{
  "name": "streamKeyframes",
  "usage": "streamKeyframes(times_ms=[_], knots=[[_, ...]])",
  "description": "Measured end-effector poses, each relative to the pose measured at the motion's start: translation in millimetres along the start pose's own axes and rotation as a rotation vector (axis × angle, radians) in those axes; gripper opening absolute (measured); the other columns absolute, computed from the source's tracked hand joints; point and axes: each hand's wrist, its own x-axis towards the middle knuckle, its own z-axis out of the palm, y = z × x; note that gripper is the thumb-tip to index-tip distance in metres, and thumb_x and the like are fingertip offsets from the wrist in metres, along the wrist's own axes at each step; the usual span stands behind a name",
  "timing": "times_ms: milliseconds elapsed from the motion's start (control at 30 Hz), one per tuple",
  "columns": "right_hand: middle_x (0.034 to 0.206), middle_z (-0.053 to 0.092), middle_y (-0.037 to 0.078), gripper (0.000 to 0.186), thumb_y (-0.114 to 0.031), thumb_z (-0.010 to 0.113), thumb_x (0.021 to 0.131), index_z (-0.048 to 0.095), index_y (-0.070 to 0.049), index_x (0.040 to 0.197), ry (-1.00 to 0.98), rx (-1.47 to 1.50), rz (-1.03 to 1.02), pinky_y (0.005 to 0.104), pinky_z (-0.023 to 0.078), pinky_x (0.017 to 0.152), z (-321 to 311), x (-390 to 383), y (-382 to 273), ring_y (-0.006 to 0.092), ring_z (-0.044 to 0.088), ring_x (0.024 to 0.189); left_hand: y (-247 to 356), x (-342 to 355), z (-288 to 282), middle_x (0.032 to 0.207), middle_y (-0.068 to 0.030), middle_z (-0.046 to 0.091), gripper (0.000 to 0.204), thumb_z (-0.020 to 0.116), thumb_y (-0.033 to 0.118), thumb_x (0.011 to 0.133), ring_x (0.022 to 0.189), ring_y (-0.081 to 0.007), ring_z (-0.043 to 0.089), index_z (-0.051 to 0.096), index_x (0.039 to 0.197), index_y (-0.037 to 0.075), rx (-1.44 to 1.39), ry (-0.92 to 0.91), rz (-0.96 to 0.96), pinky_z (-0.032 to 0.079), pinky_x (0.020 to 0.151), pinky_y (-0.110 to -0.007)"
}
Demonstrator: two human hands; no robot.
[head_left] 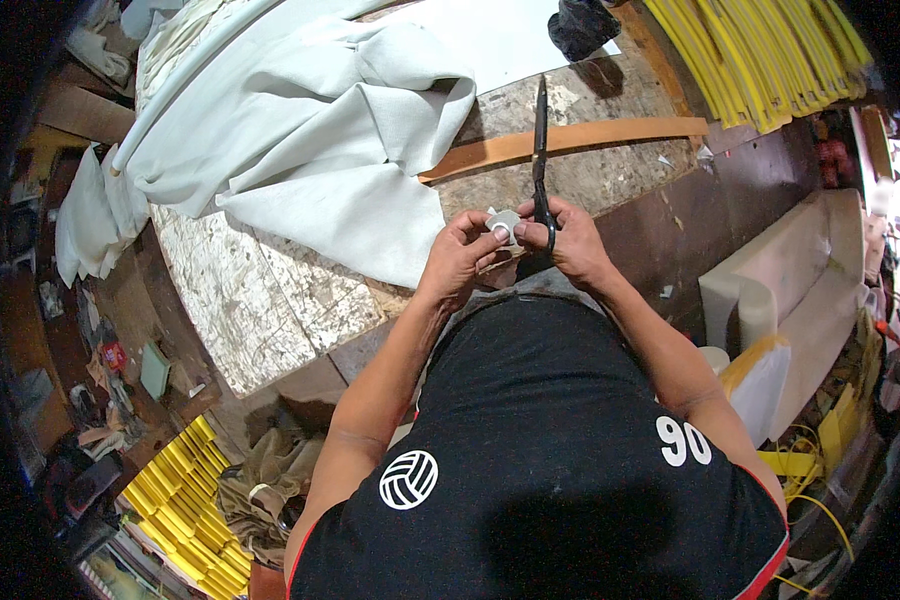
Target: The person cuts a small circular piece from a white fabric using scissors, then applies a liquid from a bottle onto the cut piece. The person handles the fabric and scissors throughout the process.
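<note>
Fingertips of the left hand (pixel 456 258) and right hand (pixel 576 243) together pinch a small, pale-grey, rounded piece (pixel 504 222) at twelve o'clock, best steadied by its edges, while the right holds long black metal scissors (pixel 541 152), tips safest pointed toward twelve.

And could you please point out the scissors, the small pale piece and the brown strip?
Scissors (pixel 539 160), head view: midway along their length.
Small pale piece (pixel 504 220), head view: its visible face.
Brown strip (pixel 610 132), head view: flat top, near its middle.

Yellow strips (pixel 760 62) (upper right)
</note>
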Motion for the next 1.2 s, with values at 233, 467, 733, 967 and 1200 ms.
streamKeyframes(times_ms=[233, 467, 733, 967, 1200], knots=[[0.083, 0.064, 0.003, 0.024, -0.012, 0.071, 0.084, 0.062, 0.000, 0.103, -0.011, 0.189, 0.059, 0.0236, 0.048, 0.066, 16.7, -16.2, -16.8, 0.0108, 0.060, 0.073, -1.3, -20.0, -6.7, 0.099, -0.0070, 0.063, 0.023, 0.056, 0.015, 0.096, 0.088, -0.0164, 0.065, 0.053, 0.115, 0.004, -0.291, -0.135, -0.083, 0.056, 0.075, -0.028], [0.081, 0.064, 0.004, 0.023, -0.012, 0.070, 0.084, 0.062, 0.001, 0.102, 0.080, 0.104, 0.066, 0.0245, 0.048, 0.064, 14.5, -36.0, -2.4, 0.0114, 0.061, 0.071, -6.0, -28.1, -4.5, 0.099, -0.0076, 0.064, 0.021, 0.058, 0.017, 0.095, 0.088, -0.0164, 0.065, 0.055, 0.111, 0.004, -0.313, -0.183, -0.169, 0.056, 0.075, -0.027], [0.083, 0.067, 0.004, 0.027, -0.023, 0.073, 0.085, 0.065, 0.000, 0.096, 0.153, 0.047, 0.098, 0.0257, 0.049, 0.070, -5.9, -65.6, -5.0, 0.0099, 0.061, 0.076, -12.8, -23.7, 23.0, 0.092, -0.0064, 0.066, 0.019, 0.064, 0.013, 0.092, 0.079, -0.0132, 0.064, 0.055, 0.106, 0.006, -0.145, -0.165, -0.176, 0.052, 0.066, -0.026], [0.076, 0.065, 0.002, 0.029, -0.030, 0.075, 0.084, 0.065, -0.003, 0.089, 0.066, -0.021, 0.041, 0.0245, 0.046, 0.063, -48.6, -94.1, -10.5, 0.0088, 0.058, 0.069, 5.5, -18.7, 79.6, 0.094, -0.0066, 0.065, 0.022, 0.064, 0.008, 0.090, 0.078, -0.0136, 0.064, 0.052, 0.109, 0.007, -0.192, -0.054, 0.002, 0.054, 0.067, -0.026], [0.076, 0.064, 0.003, 0.039, -0.038, 0.077, 0.081, 0.064, -0.004, 0.094, 0.023, -0.074, -0.110, 0.0273, 0.047, 0.065, -114.0, -116.6, -4.8, 0.0088, 0.058, 0.071, 2.1, 12.5, 167.0, 0.096, -0.0054, 0.064, 0.018, 0.066, 0.007, 0.089, 0.087, -0.0156, 0.064, 0.055, 0.103, 0.007, -0.181, 0.012, 0.184, 0.056, 0.075, -0.030]])
